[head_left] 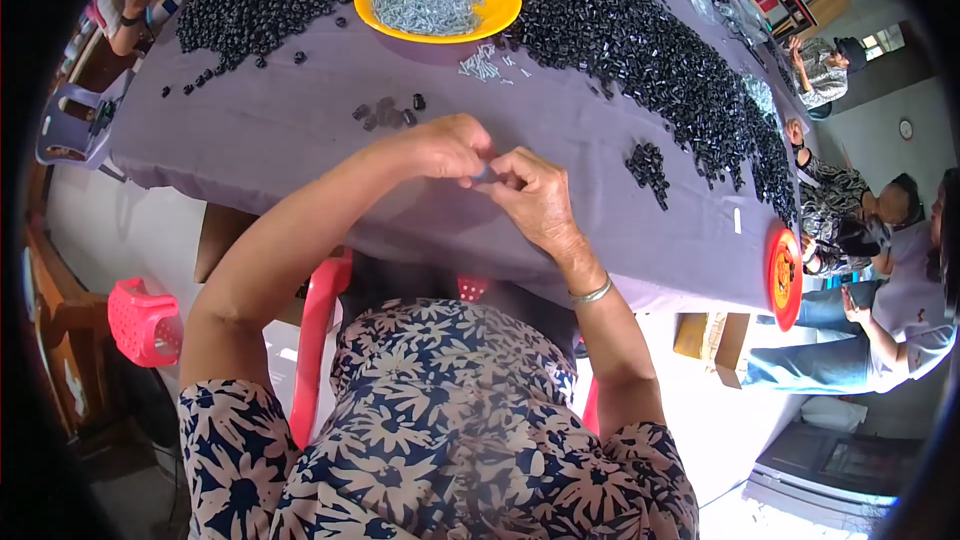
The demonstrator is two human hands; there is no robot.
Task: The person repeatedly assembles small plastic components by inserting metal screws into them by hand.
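My left hand (452, 148) and my right hand (535, 198) meet above the near part of the cloth-covered table (270, 130). Both are closed, fingertips together around something small and greyish; its kind is hidden by the fingers. Just beyond my left hand lies a small group of black plastic pieces (384, 115). Farther off, a little heap of thin silver screw-like pieces (482, 64) rests on the cloth. Behind it stands a yellow plate (505, 2) filled with more of these silver pieces.
Large piles of small black parts cover the far left (270, 0) and far right (640, 50). A smaller black cluster (648, 170) lies right of my hands. An orange-red plate (784, 280) sits at the right edge. Several people are around the table; a pink stool (145, 325) stands left.
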